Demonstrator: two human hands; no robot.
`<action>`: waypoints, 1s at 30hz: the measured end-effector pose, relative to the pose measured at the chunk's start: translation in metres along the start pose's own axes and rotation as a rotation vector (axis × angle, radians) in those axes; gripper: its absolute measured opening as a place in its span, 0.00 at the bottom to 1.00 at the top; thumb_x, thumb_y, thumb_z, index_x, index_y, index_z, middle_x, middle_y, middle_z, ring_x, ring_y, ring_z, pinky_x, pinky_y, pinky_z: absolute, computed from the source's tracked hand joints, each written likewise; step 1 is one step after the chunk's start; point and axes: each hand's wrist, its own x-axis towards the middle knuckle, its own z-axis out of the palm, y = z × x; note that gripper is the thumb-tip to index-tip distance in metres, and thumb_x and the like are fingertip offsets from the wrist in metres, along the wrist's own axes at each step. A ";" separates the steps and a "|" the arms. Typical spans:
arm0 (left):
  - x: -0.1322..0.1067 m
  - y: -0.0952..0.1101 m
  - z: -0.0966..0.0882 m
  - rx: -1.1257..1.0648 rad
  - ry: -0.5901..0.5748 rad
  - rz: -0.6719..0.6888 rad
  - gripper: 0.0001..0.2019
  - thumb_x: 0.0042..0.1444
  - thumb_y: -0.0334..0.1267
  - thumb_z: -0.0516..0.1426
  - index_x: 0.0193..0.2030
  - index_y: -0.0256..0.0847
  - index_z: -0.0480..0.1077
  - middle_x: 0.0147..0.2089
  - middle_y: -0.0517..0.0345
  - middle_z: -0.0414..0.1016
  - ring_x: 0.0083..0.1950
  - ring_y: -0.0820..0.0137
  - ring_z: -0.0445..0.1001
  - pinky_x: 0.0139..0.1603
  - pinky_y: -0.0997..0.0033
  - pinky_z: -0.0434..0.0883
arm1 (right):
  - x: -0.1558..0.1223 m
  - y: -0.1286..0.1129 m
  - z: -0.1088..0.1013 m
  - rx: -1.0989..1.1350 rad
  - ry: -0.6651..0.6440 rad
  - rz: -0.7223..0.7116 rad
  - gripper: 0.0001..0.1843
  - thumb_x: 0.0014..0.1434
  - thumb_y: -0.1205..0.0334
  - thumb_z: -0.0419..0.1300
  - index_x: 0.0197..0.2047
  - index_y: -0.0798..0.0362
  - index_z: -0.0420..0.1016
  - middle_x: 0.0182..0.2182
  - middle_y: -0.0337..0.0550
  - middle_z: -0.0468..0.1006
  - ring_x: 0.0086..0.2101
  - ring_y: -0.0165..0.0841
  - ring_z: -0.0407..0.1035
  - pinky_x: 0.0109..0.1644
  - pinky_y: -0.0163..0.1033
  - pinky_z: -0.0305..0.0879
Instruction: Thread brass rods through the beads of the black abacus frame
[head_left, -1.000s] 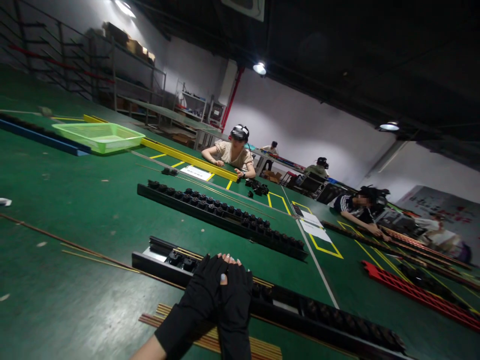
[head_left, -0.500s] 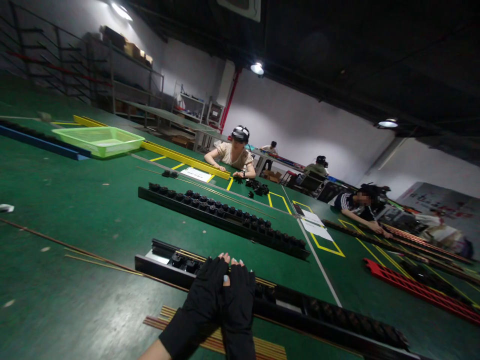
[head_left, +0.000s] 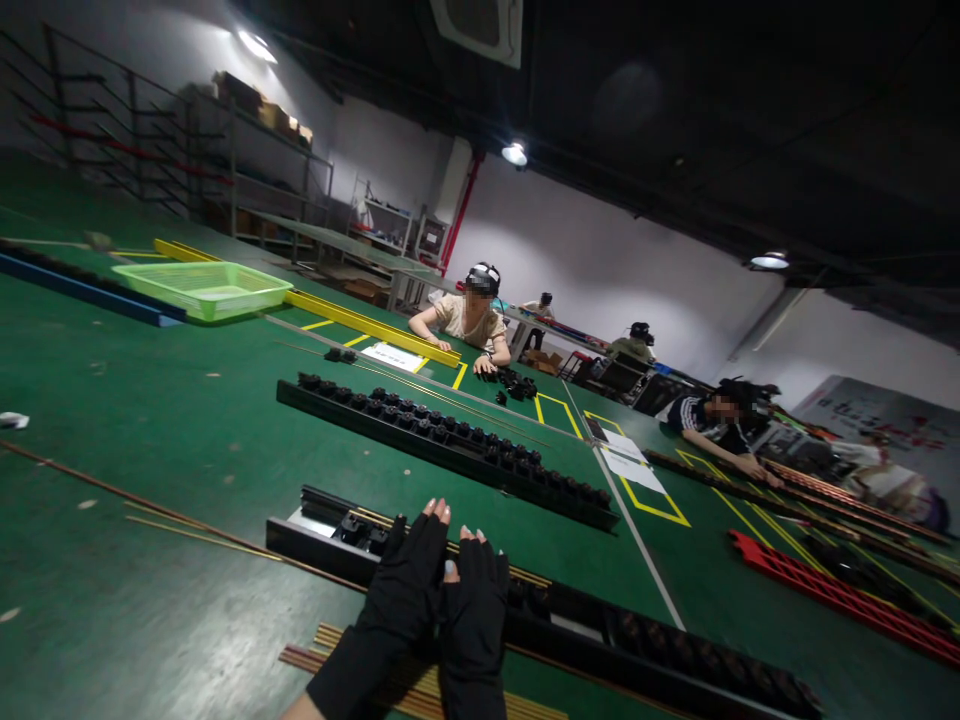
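My left hand (head_left: pixel 409 575) and my right hand (head_left: pixel 474 590), both in black fingerless gloves, lie side by side across a long black channel (head_left: pixel 322 548). Their fingers are stretched out and laid over its middle. Under them, thin brass-coloured strips (head_left: pixel 529 576) run along the channel, partly hidden by the gloves. Small black blocks (head_left: pixel 361 532) sit inside the channel left of my hands, and a row of dark parts (head_left: pixel 690 645) fills its right end. Below my wrists, several brass-coloured strips (head_left: pixel 322 645) lie on the green table.
Beyond stands another black channel (head_left: pixel 442 450) with black blocks. Long thin rods (head_left: pixel 150 490) lie left. Farther off are a green basket (head_left: pixel 210 300), a yellow bar (head_left: pixel 375 328), a red slotted rail (head_left: pixel 840 590) and a co-worker (head_left: pixel 476 320) by black parts (head_left: pixel 517 383); another person (head_left: pixel 712 420) works right.
My hands stay on the channel, with the left fingers shifted slightly up and left. The co-worker opposite has moved a hand to the black parts. The view has shifted slightly.
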 end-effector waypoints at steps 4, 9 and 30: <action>0.004 -0.015 -0.011 0.026 0.000 -0.027 0.36 0.63 0.46 0.52 0.73 0.32 0.43 0.68 0.42 0.62 0.70 0.57 0.59 0.68 0.54 0.55 | 0.023 0.004 0.048 -0.040 -0.097 -0.027 0.17 0.64 0.50 0.58 0.55 0.41 0.71 0.61 0.43 0.67 0.59 0.39 0.62 0.62 0.49 0.60; -0.001 -0.021 -0.006 0.091 0.066 0.034 0.31 0.65 0.45 0.51 0.71 0.34 0.50 0.63 0.45 0.70 0.66 0.57 0.65 0.69 0.53 0.53 | 0.024 0.006 0.061 -0.077 -0.157 -0.036 0.23 0.64 0.51 0.57 0.59 0.51 0.67 0.60 0.49 0.67 0.56 0.41 0.65 0.61 0.57 0.62; -0.017 -0.056 -0.015 0.055 0.100 -0.137 0.27 0.62 0.33 0.47 0.69 0.41 0.53 0.65 0.44 0.67 0.71 0.54 0.55 0.65 0.42 0.59 | 0.014 0.016 0.072 -0.123 -0.174 -0.021 0.27 0.60 0.38 0.55 0.58 0.40 0.70 0.66 0.42 0.62 0.68 0.38 0.46 0.70 0.52 0.42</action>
